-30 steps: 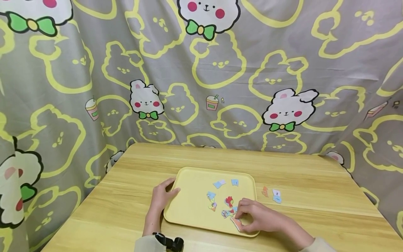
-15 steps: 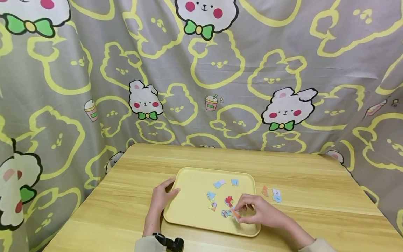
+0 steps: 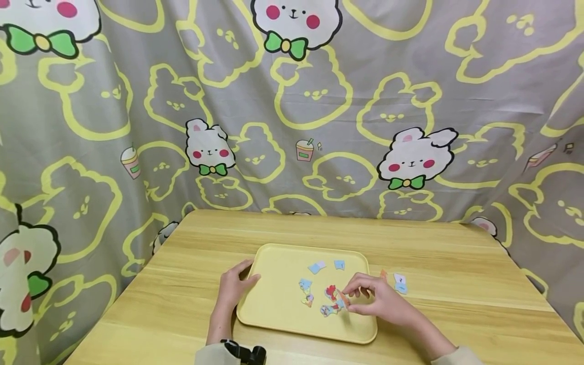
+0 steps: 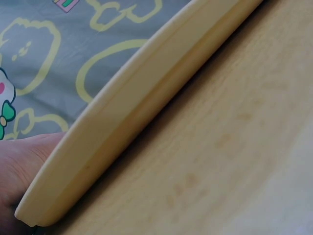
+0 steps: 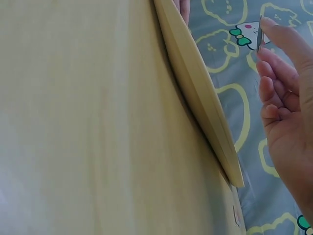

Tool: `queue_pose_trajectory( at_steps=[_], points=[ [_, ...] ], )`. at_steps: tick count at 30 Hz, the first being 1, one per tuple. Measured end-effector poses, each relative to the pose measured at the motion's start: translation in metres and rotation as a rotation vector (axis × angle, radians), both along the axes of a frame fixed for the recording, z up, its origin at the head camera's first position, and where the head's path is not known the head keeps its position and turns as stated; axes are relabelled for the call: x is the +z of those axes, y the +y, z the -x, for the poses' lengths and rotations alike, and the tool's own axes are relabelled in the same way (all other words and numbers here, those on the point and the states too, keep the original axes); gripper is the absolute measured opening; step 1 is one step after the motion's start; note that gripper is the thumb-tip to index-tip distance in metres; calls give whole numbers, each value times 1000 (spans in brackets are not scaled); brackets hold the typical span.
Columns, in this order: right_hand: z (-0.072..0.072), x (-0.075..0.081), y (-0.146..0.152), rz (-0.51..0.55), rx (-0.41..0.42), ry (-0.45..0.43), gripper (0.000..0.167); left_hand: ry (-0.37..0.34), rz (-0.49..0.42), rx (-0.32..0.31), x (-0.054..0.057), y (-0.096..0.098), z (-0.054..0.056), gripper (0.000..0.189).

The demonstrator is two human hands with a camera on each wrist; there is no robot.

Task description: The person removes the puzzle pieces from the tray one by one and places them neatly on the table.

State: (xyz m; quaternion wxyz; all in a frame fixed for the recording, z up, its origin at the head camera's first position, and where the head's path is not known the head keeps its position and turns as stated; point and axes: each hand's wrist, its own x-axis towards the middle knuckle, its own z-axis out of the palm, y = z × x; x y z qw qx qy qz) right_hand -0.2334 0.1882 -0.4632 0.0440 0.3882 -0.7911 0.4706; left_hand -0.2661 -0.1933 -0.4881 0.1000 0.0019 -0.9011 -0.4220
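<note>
A yellow tray [image 3: 274, 289] lies on the wooden table. My left hand [image 3: 233, 285] grips its left rim, thumb over the edge and fingers along the outside. Over the tray's right part, my right hand [image 3: 380, 300] pinches an orange puzzle piece [image 3: 344, 298] between thumb and fingertips. In the right wrist view that piece [image 5: 259, 36] shows edge-on, held above the tray's level. Just left of it in the head view lie a red puzzle piece [image 3: 330, 290] and a blue patterned one [image 3: 326, 310], which the held piece partly overlaps.
More pieces lie on the tray: a blue-yellow group [image 3: 305, 285], a blue-pink one [image 3: 317, 266] and a blue one [image 3: 339, 264]. On the table to the right are a white-blue piece [image 3: 400, 283] and an orange one [image 3: 383, 275], partly hidden. A patterned curtain [image 3: 255, 101] hangs behind.
My right hand has moved away from the tray's near edge and upward with the orange puzzle piece, which has turned more upright. The left hand stays on the rim.
</note>
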Motion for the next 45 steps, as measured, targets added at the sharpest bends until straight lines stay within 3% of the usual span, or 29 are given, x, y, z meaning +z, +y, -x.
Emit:
queue_pose_trajectory(
  at_steps=[23, 45],
  points=[
    [9, -4, 41, -11, -117, 77, 25, 1, 5, 5, -3, 0, 0, 49],
    [12, -8, 92, -77, -312, 84, 25, 7, 7, 8, -2, -1, 0, 48]
  ],
)
